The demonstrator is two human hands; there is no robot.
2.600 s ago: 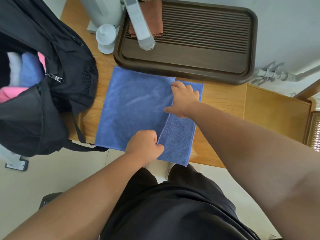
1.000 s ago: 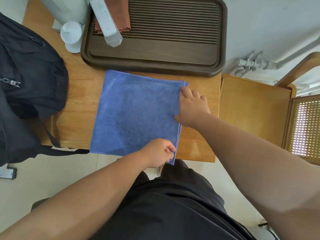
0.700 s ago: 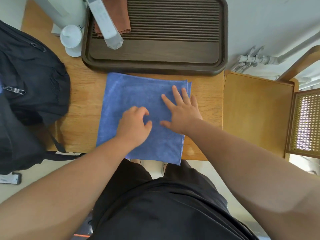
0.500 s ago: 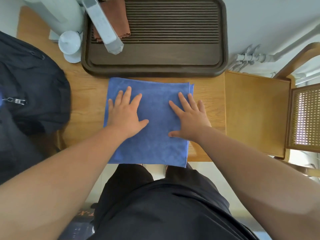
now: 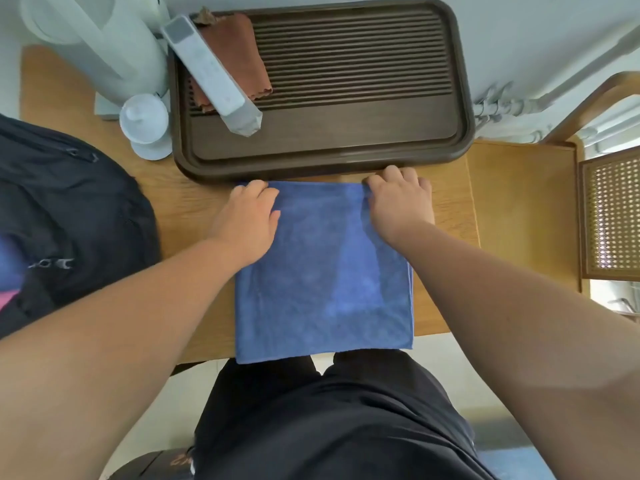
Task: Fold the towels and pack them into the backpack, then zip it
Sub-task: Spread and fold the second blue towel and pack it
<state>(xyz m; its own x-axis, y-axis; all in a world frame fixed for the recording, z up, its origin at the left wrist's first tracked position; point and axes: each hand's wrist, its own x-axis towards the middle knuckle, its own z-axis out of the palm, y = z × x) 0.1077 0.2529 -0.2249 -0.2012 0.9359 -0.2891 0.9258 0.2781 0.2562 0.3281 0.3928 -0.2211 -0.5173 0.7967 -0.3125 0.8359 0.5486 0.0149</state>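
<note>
A blue towel (image 5: 322,289), folded in half, lies on the wooden table (image 5: 187,209), its near edge hanging slightly over the table's front. My left hand (image 5: 251,216) grips the towel's far left corner, fingers curled on the cloth. My right hand (image 5: 400,199) grips the far right corner the same way. The black backpack (image 5: 69,216) stands open at the left edge, with pink and blue towel pieces showing inside and a zipper pull on its side.
A dark brown slatted tray (image 5: 325,157) sits just beyond the towel, holding a brown cloth (image 5: 242,64) and a grey-white bar-shaped device (image 5: 214,77). A white appliance (image 5: 100,46) and white cup (image 5: 145,123) stand far left. A wooden chair (image 5: 526,216) is at the right.
The towel was folded in half sideways and smoothed flat with both palms. Both hands have since moved forward to its far corners and closed on them.
</note>
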